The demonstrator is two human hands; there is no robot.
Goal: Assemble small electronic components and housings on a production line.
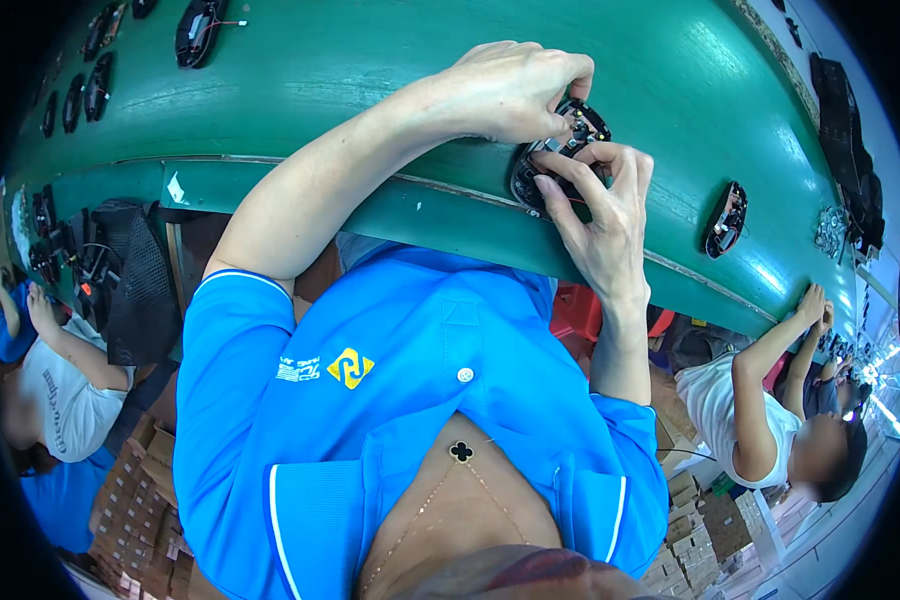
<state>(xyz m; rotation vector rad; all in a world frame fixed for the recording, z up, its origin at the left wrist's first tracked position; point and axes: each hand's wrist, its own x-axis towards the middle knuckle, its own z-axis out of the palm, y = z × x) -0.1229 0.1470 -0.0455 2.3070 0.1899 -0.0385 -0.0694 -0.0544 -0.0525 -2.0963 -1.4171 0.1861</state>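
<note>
Near the front edge of the green bench lies a black oval device shell (pixel 522 182) with small electronic parts and a circuit board inside. My left hand (pixel 520 90) reaches over its far side, fingers bent and pinching at the board end. From the near right, my right hand (pixel 610 200) grips it with thumb and fingers, the fingertips pressing into the inside. Both hands partly cover the shell, so which small part each fingertip touches cannot be made out.
On the green bench (pixel 370 60), a similar open shell (pixel 727 220) lies to the right. A black shell with a wire (pixel 200 32) and several others sit far left. A clear plastic bag (pixel 831 230) is at the right; co-workers sit at both sides.
</note>
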